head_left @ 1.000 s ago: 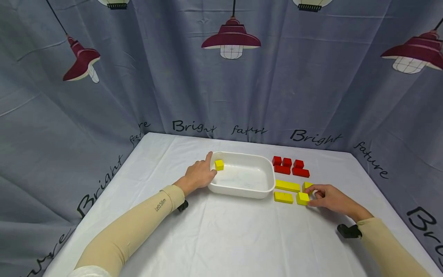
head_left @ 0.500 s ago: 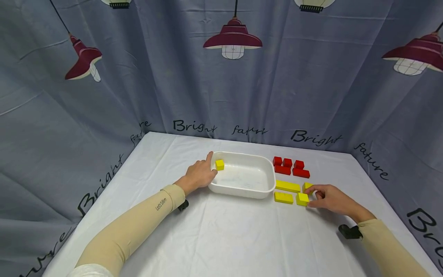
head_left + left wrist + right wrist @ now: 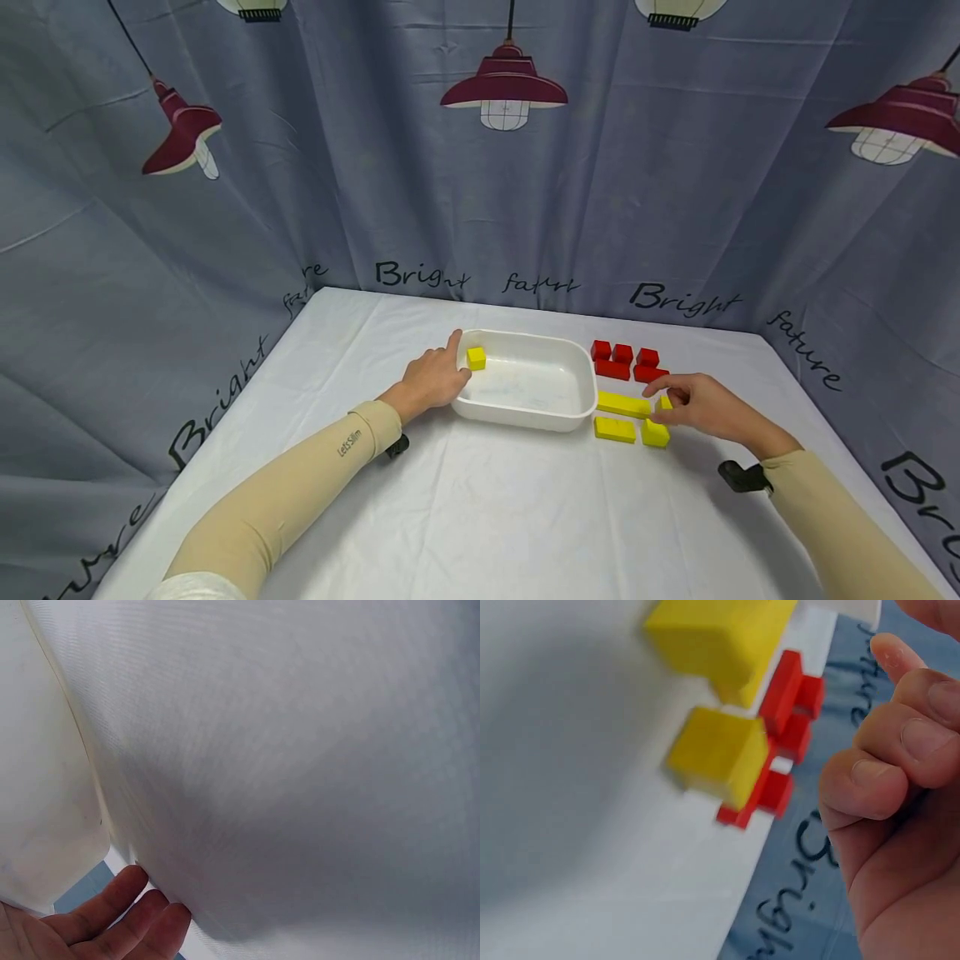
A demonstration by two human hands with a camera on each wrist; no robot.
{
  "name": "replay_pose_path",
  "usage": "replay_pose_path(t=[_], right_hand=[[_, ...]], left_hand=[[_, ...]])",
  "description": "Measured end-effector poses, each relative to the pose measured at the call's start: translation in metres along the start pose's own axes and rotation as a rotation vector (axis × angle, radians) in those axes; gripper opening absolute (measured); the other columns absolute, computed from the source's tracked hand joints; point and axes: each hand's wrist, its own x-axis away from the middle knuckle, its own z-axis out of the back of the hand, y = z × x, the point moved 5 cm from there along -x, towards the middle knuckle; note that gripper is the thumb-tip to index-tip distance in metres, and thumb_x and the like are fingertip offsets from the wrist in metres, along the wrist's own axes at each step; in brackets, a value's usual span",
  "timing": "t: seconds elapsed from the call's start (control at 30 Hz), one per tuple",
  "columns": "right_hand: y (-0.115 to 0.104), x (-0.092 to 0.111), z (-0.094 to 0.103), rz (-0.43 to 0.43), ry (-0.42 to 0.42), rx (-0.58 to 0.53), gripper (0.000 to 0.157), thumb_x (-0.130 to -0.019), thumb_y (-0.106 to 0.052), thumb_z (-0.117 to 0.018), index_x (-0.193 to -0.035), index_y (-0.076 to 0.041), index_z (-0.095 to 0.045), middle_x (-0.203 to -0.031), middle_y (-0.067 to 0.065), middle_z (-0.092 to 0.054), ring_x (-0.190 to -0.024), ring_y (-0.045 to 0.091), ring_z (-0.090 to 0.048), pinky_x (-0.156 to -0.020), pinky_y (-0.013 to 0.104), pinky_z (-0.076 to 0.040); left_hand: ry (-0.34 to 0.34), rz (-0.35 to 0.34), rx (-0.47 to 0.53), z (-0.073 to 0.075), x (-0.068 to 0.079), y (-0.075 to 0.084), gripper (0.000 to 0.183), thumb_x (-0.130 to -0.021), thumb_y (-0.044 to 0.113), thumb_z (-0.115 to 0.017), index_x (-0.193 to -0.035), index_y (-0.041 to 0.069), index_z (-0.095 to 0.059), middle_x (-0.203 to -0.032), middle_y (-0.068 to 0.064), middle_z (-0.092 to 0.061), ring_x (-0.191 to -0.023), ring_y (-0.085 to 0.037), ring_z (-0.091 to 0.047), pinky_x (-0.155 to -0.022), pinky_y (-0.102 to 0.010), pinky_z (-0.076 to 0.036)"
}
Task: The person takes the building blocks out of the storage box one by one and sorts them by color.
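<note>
At the left end of a white rectangular tray (image 3: 525, 413), my left hand (image 3: 430, 383) holds the rim, thumb over the edge and index finger along the far corner. Its other fingers (image 3: 154, 919) show beside the outer wall in the left wrist view. A yellow cube (image 3: 476, 358) lies inside the tray near that hand. My right hand (image 3: 705, 405) hovers over the yellow blocks with nothing between thumb and index finger. Beneath it are a front yellow block (image 3: 655, 434) and a partly hidden rear one (image 3: 718, 754). A long yellow bar (image 3: 624, 405) and a shorter one (image 3: 614, 429) lie beside the tray.
Several red blocks (image 3: 612, 370) stand in two rows behind the yellow ones, right of the tray. A white cloth covers the table (image 3: 480, 517). A grey curtain (image 3: 375, 192) with printed lamps hangs along its back and sides.
My right hand has left the front yellow block, rising and moving away from me and slightly left over the rear one. The left hand and tray have stayed in place.
</note>
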Motion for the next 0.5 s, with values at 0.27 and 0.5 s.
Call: replay_pose_path(t=[0.27, 0.5], right_hand=[[-0.028, -0.02, 0.0, 0.076, -0.032, -0.024, 0.037, -0.084, -0.027, -0.081, -0.116, -0.012, -0.07, -0.069, 0.001, -0.043, -0.063, 0.017, -0.042, -0.054, 0.028, -0.033], [-0.055, -0.039, -0.004, 0.152, -0.067, -0.044, 0.035, -0.084, -0.024, -0.081, -0.116, -0.014, -0.072, -0.066, 0.0, -0.04, -0.063, 0.018, -0.043, -0.057, 0.027, -0.033]], left_hand=[[-0.012, 0.009, -0.001, -0.001, -0.001, 0.0, 0.077, -0.098, 0.041, -0.044, -0.162, 0.015, -0.012, -0.141, -0.019, -0.058, -0.125, -0.033, -0.058, -0.095, -0.053, -0.05], [-0.012, 0.017, -0.001, 0.0, 0.001, 0.001, 0.077, -0.098, 0.04, -0.045, -0.163, 0.016, -0.012, -0.141, -0.019, -0.057, -0.126, -0.033, -0.058, -0.096, -0.053, -0.049]])
